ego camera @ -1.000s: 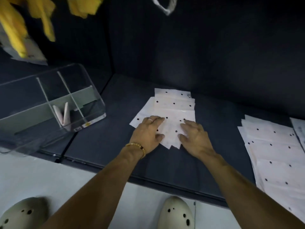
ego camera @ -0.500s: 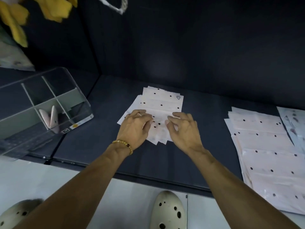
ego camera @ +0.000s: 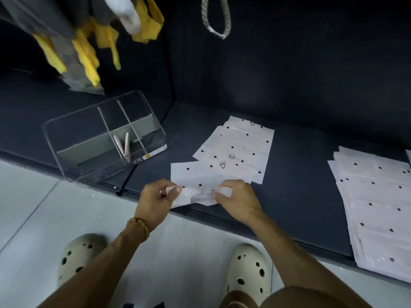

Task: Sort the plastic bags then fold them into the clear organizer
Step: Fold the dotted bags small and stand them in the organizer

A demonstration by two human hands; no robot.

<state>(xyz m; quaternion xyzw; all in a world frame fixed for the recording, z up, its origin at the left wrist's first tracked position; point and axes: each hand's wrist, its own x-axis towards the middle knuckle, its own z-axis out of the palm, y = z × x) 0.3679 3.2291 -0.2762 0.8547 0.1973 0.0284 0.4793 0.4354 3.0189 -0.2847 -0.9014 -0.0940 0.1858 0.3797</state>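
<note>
Plastic bag (ego camera: 195, 181) now lifted off the centre pile (ego camera: 240, 150), where both hands pressed flat a second ago; folding has started. Left hand (ego camera: 155, 196) and right hand (ego camera: 235, 196) each pinch its near edge, lower centre of frame. Long axis runs left-right. Clear organizer (ego camera: 104, 138) sits upper left.

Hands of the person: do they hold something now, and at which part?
Both hold one white dotted plastic bag by its near edge: the left hand pinches the left end, the right hand the right end.
</note>
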